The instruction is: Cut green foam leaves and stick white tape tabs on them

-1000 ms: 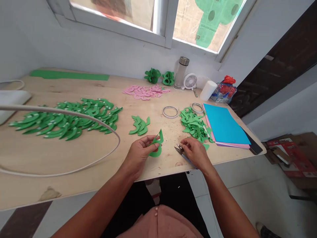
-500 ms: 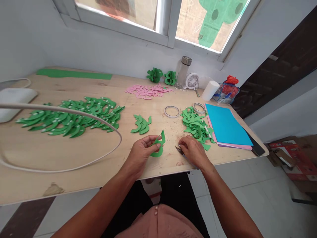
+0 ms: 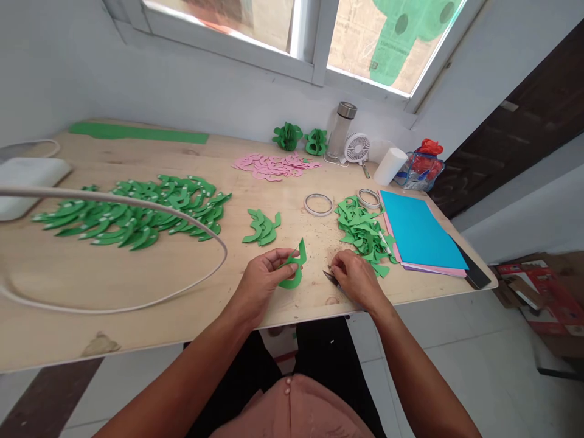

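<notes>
Pinched between the thumb and fingers of my left hand (image 3: 267, 274) is a curved green paper cutout (image 3: 294, 275), raised over the table's front part, with one pointed strip standing up. My right hand (image 3: 356, 275) is closed, thumb and forefinger pressed together over the table; whatever lies between the tips is too small to make out. From under this hand juts a dark pointed blade, probably of scissors (image 3: 332, 279), its handle mostly covered. A small stack of green cutouts (image 3: 261, 228) lies just beyond my left hand. Green paper scraps (image 3: 362, 228) are heaped beyond my right hand.
Many green cutouts with white tabs (image 3: 132, 213) cover the left side, crossed by a white cable (image 3: 223, 249). Behind are pink cutouts (image 3: 274, 166), a bottle (image 3: 341, 131) and a small fan (image 3: 356, 147). Tape rolls (image 3: 318, 205) and blue sheets (image 3: 420, 231) lie rightward.
The view has shifted slightly. My right thumb and forefinger have shifted a little, and a white speck at their tips no longer shows. My left hand still holds the green paper cutout.
</notes>
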`<state>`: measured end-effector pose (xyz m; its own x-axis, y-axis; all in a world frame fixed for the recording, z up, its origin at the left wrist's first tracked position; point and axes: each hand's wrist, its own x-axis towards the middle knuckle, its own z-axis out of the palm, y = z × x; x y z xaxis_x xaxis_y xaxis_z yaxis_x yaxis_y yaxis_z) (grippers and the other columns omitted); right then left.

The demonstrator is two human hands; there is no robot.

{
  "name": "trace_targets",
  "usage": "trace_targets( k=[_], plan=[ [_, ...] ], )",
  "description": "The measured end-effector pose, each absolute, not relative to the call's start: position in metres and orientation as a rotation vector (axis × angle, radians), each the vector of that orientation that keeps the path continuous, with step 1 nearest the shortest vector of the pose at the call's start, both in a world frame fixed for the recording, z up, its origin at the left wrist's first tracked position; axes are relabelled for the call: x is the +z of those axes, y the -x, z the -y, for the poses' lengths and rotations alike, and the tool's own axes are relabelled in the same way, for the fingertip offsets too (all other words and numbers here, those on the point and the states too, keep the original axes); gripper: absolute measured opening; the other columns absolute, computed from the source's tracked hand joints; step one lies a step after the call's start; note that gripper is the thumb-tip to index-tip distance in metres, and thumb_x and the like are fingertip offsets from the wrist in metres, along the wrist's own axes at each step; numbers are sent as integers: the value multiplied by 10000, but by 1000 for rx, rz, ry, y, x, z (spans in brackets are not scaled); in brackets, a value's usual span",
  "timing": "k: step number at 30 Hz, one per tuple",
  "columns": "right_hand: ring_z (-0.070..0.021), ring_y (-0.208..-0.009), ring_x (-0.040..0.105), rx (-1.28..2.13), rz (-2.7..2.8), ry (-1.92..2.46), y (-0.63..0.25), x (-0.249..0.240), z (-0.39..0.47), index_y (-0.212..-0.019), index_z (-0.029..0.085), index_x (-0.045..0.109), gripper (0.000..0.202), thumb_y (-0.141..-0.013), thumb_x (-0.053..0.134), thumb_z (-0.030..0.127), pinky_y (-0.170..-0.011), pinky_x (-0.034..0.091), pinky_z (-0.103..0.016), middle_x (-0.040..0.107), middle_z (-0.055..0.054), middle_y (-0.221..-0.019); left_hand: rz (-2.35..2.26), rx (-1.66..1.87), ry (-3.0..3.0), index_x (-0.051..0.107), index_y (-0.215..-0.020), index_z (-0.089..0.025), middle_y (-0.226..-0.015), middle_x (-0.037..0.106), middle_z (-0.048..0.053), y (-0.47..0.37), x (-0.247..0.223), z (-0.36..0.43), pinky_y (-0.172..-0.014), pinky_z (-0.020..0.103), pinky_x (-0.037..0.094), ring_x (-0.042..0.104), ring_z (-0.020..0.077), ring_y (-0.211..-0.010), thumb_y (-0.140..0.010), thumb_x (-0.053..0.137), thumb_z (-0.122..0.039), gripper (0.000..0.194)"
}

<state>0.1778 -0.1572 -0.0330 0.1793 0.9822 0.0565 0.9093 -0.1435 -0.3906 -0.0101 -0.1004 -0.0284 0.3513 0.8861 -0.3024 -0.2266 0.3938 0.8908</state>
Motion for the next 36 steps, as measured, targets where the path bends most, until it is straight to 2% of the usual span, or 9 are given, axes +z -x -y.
trace_targets(
  k=[8, 14, 16, 20, 23, 29, 36],
  plan=[
    [-144, -664, 511, 439, 1576, 2043, -179, -30, 159, -697, 196, 544, 85, -772, 510, 176, -609, 342, -255, 597, -3, -731, -939, 864, -876, 721, -840, -157, -773, 672, 20, 8, -29, 101, -622, 236, 408, 548, 117, -642, -534, 795, -217, 321],
    [-127, -578, 480, 678, 1219, 1769, -172, -28, 159, -719, 186, 558, 97, -759, 540, 272, -560, 368, -249, 545, 17, -651, -955, 861, -849, 713, -896, -146, -726, 670, 20, 7, -32, 101, -613, 256, 432, 579, 133, -609, -541, 787, -233, 373],
    [-127, -597, 491, 758, 1088, 1645, -164, -24, 157, -744, 184, 568, 121, -752, 566, 304, -569, 382, -249, 567, 7, -694, -944, 861, -832, 708, -898, -144, -717, 672, 18, 5, -32, 103, -628, 266, 447, 601, 144, -612, -544, 781, -233, 373],
    [-159, -792, 568, 845, 958, 1461, -141, -15, 152, -756, 187, 585, 138, -732, 614, 320, -679, 430, -262, 643, -43, -895, -956, 891, -840, 713, -872, -153, -788, 699, 30, 4, -31, 107, -656, 269, 459, 613, 148, -643, -551, 771, -219, 333],
    [-167, -836, 584, 877, 956, 1425, -128, -11, 147, -748, 188, 595, 144, -735, 614, 330, -707, 442, -268, 658, -52, -938, -969, 898, -866, 721, -883, -156, -773, 708, 40, 4, -28, 111, -666, 277, 464, 624, 172, -683, -553, 773, -231, 343],
    [-167, -791, 596, 840, 915, 1429, -112, -17, 141, -758, 181, 601, 154, -731, 618, 331, -676, 460, -269, 667, -55, -907, -974, 990, -872, 717, -780, -178, -712, 693, 21, 1, -24, 115, -659, 264, 465, 623, 173, -708, -579, 751, -216, 207],
    [-147, -685, 578, 795, 850, 1441, -104, -27, 139, -758, 181, 600, 137, -729, 612, 315, -625, 461, -259, 635, -24, -747, -965, 1028, -881, 688, -738, -180, -693, 667, 0, -3, -29, 117, -670, 254, 473, 616, 158, -713, -614, 719, -180, 128]
  ],
)
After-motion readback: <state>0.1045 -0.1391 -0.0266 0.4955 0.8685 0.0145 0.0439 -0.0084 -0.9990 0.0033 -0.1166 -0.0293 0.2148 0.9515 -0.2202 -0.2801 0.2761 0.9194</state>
